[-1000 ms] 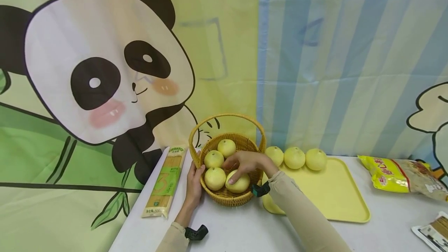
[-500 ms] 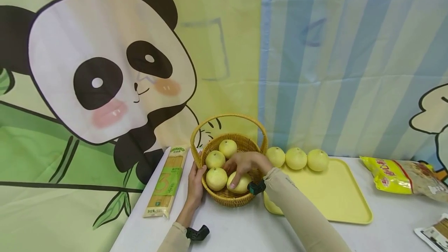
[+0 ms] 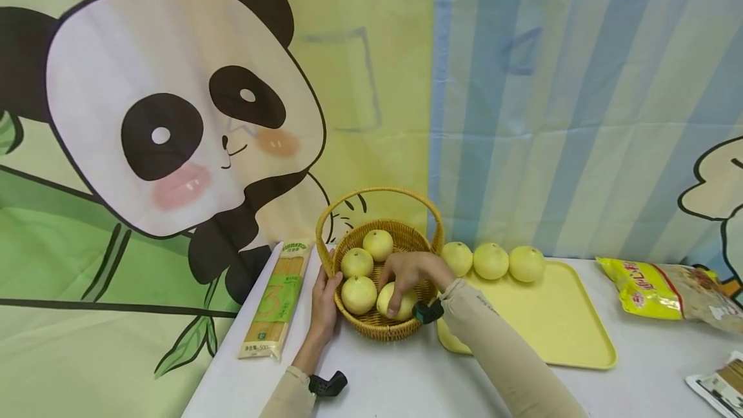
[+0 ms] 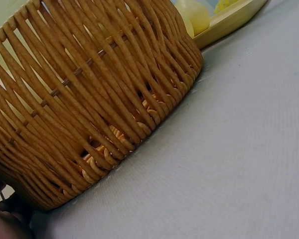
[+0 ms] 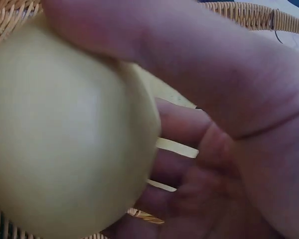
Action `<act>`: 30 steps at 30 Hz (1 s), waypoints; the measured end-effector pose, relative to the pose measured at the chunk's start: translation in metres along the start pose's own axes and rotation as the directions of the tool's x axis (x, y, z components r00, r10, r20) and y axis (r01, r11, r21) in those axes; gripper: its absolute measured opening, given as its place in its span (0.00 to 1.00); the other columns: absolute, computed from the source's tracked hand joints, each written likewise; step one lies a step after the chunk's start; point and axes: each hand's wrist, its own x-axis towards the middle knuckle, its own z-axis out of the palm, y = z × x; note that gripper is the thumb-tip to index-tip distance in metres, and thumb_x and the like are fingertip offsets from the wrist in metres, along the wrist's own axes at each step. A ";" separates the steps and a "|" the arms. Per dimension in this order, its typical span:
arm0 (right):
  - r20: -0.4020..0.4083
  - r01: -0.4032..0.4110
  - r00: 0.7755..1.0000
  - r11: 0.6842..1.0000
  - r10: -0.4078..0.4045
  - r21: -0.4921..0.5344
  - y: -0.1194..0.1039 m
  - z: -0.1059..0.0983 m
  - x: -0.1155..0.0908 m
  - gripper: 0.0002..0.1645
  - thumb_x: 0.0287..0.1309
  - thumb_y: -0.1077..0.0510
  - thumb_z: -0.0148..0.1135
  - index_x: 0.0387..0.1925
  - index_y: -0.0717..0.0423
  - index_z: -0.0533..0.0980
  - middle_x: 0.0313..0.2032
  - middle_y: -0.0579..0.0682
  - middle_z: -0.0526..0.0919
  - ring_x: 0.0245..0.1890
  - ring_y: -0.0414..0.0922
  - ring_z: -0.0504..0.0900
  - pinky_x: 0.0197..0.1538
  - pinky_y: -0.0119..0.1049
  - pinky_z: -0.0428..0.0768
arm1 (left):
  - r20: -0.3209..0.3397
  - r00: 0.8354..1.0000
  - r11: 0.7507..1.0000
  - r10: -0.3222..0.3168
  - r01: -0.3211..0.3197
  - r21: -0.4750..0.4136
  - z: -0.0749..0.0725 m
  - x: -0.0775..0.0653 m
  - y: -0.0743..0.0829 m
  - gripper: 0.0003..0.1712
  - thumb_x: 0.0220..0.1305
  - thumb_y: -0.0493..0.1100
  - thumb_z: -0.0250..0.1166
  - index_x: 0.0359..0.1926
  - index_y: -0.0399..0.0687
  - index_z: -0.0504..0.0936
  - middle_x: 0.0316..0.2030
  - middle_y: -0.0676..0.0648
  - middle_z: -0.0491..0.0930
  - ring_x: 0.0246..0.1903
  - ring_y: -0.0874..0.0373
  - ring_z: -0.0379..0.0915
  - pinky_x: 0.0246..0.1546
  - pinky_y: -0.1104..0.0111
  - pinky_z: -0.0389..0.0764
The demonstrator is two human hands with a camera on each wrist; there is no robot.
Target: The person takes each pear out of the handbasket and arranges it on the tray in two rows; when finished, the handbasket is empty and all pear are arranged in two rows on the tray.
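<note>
A wicker basket (image 3: 380, 331) with a tall arched handle stands on the white table in the head view, holding several round, pale yellow fruits. My left hand (image 3: 325, 305) holds the basket's left side, thumb near the handle's base; in the left wrist view, a bit of that hand shows at the lower left beside the woven wall (image 4: 89, 74). Inside the basket, at the front right, my right hand (image 3: 409, 269) grips a pale yellow fruit (image 5: 74, 129). The thumb lies over its near side, with the other fingers at its far side.
To the right of the basket lies a yellow tray (image 3: 557, 321), with three similar fruits (image 3: 490, 261) in a row along its back edge. A noodle packet (image 3: 273, 302) lies left. Yellow bag (image 3: 650, 289) and flat packet (image 3: 722, 386) are far right. A printed curtain hangs behind.
The fingers of my right hand have shifted slightly right on the fruit and sit closer around it. The left hand and the basket hold their place.
</note>
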 end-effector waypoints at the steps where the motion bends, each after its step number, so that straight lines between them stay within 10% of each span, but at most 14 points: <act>1: -0.012 0.021 1.000 1.000 -0.020 0.013 0.001 0.000 -0.001 0.22 0.43 0.45 0.89 0.43 0.37 0.91 0.45 0.33 0.89 0.48 0.36 0.82 0.53 0.33 0.83 | 0.001 1.000 1.000 0.000 0.000 0.001 0.000 0.000 0.000 0.34 0.82 0.45 0.51 0.84 0.57 0.58 0.83 0.53 0.59 0.83 0.53 0.48 0.84 0.52 0.49; 11: -0.301 0.219 0.940 0.960 -0.161 0.172 0.021 -0.001 -0.015 0.34 0.48 0.48 0.85 0.59 0.53 0.87 0.57 0.48 0.89 0.51 0.41 0.84 0.54 0.39 0.83 | 0.009 1.000 1.000 -0.005 0.005 -0.013 0.000 0.000 -0.001 0.34 0.83 0.47 0.51 0.84 0.60 0.58 0.83 0.53 0.58 0.83 0.55 0.48 0.84 0.54 0.48; 20: -0.533 0.314 0.840 0.891 -0.100 0.329 0.028 0.007 -0.019 0.37 0.53 0.43 0.83 0.63 0.52 0.84 0.51 0.48 0.91 0.23 0.37 0.67 0.29 0.31 0.72 | 0.007 1.000 1.000 -0.011 0.011 0.001 0.000 -0.002 0.003 0.34 0.82 0.48 0.51 0.84 0.57 0.58 0.83 0.51 0.58 0.83 0.52 0.50 0.84 0.52 0.50; 30: -0.641 0.412 0.764 0.821 -0.075 0.395 0.019 0.019 -0.033 0.35 0.55 0.46 0.82 0.64 0.51 0.84 0.48 0.50 0.92 0.17 0.36 0.61 0.23 0.29 0.66 | -0.001 1.000 1.000 -0.011 0.011 0.001 0.000 -0.002 0.001 0.34 0.82 0.48 0.52 0.84 0.60 0.59 0.83 0.51 0.59 0.83 0.52 0.51 0.83 0.52 0.51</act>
